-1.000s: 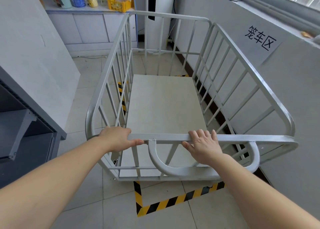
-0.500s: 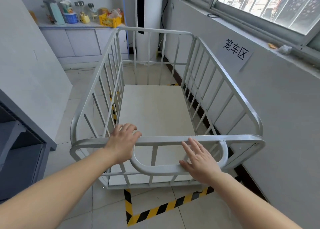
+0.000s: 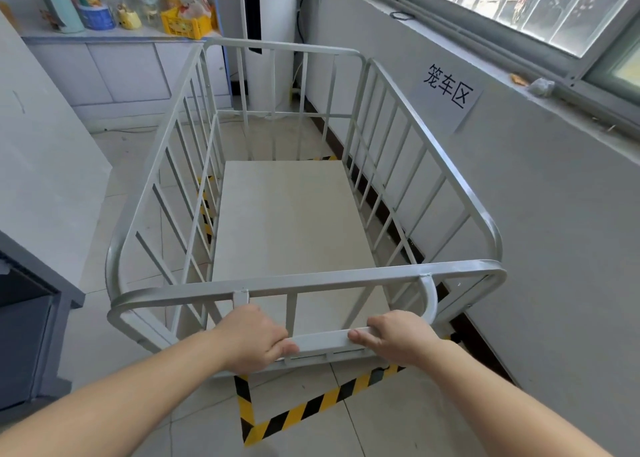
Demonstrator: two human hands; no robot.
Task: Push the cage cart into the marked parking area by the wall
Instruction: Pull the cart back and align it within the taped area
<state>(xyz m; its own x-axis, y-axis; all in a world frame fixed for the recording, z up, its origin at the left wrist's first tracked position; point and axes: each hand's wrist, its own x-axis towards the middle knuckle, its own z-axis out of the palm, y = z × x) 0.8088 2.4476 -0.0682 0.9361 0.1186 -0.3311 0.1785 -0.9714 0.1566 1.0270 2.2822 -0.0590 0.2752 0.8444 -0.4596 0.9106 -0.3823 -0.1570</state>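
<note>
Both hands now gripping the low push handle (image 3: 322, 341) of the cage cart (image 3: 298, 228). Half a second ago they were spread open, left hand over the top rail (image 3: 311, 280), right hand flat near the handle loop. Left hand (image 3: 254, 339) fingers curled shut around the handle's left end, right hand (image 3: 394, 339) wrapped around its right end (thumb tips visible on the bar). Both have dropped from top-rail level to the lower bar. Cart sits right side just beside the wall (image 3: 536, 214), under the paper sign (image 3: 448, 87), over the yellow-black floor tape (image 3: 301, 413); the tape's near corner shows in front of the cart's near end. Cart position looks about unchanged. The camera view has lifted a little, so more of the window (image 3: 519, 3) shows.
</note>
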